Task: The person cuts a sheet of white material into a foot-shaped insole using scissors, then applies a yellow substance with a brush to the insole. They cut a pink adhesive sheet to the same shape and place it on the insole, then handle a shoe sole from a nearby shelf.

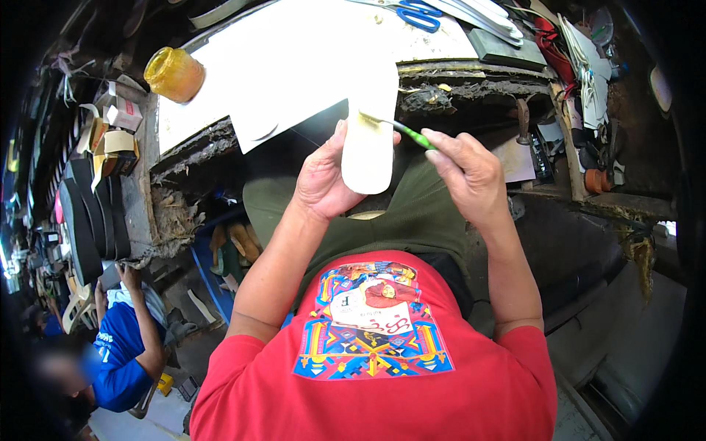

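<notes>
My left hand grips a pale, sole-shaped insole along its edge, with its rounded end toward me. The upper part of the insole blends into the glare of the white bench top. Between the thumb and fingers of my right hand is a thin brush with a green handle. Its tip rests on the insole's face, where a yellowish smear shows. At the left of the bench stands a jar coated in yellow-brown, glue-like residue.
Blue-handled scissors and a dark flat block lie at the bench's far right. Its ragged front edge runs just beyond my hands. Dark soles stand at the left. A person in blue works at lower left.
</notes>
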Tool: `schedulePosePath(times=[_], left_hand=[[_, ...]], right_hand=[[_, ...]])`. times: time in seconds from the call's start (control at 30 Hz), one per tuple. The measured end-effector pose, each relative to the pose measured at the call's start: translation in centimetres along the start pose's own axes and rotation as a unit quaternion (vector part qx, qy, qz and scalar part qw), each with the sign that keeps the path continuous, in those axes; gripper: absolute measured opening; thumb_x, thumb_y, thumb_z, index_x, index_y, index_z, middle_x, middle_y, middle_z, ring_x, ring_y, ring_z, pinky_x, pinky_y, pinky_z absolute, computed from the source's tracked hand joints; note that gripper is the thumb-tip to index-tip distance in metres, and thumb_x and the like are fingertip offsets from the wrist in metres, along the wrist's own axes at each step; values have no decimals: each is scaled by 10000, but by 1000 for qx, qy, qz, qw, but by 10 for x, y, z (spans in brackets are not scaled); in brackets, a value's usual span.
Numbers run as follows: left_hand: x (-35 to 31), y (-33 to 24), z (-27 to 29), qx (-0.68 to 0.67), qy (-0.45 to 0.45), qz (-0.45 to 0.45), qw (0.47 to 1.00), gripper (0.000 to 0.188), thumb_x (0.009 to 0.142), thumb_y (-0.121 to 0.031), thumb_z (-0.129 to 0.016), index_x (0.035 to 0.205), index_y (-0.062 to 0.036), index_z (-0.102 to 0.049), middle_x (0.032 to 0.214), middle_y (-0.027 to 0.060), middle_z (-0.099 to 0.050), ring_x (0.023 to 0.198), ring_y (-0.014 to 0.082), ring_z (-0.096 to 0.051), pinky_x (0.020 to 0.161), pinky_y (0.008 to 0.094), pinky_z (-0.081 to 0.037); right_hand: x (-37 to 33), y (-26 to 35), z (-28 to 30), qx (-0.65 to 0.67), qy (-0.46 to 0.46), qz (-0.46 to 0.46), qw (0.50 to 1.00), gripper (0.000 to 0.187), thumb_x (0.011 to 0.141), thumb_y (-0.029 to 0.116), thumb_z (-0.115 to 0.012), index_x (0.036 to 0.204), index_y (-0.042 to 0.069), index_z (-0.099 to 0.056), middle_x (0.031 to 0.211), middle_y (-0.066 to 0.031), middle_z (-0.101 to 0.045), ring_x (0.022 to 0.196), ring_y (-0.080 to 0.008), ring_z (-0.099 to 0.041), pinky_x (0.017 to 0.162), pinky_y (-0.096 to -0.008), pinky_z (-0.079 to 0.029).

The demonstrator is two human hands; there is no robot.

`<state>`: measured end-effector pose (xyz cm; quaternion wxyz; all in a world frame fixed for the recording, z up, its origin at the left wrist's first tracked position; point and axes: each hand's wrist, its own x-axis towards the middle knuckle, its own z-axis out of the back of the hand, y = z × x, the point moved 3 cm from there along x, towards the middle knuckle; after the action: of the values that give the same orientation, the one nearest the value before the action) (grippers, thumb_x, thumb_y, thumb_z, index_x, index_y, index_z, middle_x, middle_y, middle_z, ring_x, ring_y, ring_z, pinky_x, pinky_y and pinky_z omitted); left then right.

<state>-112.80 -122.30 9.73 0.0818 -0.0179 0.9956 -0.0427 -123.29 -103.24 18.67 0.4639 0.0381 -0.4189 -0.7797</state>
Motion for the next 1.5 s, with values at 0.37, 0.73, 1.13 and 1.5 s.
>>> schedulePosePath(times=[0.37, 0.73, 1.13, 1.5], left_hand=[[-4, -1, -2, -5, -47, -47, 998, 540, 1076, -405, -508, 1447, -14, -506, 1338, 274, -593, 1108, 346, -646, 931, 486, -543], [-3, -6, -16, 53, -2, -45, 998, 515, 1091, -391, -463, 1446, -20, -507, 1356, 298, -584, 1095, 357, -669, 942, 503, -568], [-10, -18, -11, 23, 11, -63, 998, 510, 1095, -384, -449, 1431, -6, -512, 1354, 305, -567, 1076, 340, -631, 892, 469, -544], [-41, -3, 7, 139, -15, 26, 990, 648, 1042, -520, -462, 1383, 27, -523, 1159, 252, -585, 967, 294, -561, 815, 409, -498]], right_hand=[[-3, -19, 14, 32, 46, -38, 998, 383, 850, 72, -793, 1226, 132, -750, 720, -66, -514, 636, -179, -544, 574, -336, -448], [-5, -13, 11, -13, 134, 15, 991, 401, 850, 61, -787, 1239, 144, -739, 729, -75, -490, 614, -225, -525, 563, -358, -436], [-25, -13, 7, 48, 187, 54, 980, 429, 811, 24, -805, 1220, 142, -752, 716, -67, -510, 615, -217, -534, 554, -346, -434], [90, -63, 8, 31, 1, 31, 999, 247, 936, 110, -729, 1180, 105, -761, 926, -91, -728, 774, -175, -667, 725, -285, -535]])
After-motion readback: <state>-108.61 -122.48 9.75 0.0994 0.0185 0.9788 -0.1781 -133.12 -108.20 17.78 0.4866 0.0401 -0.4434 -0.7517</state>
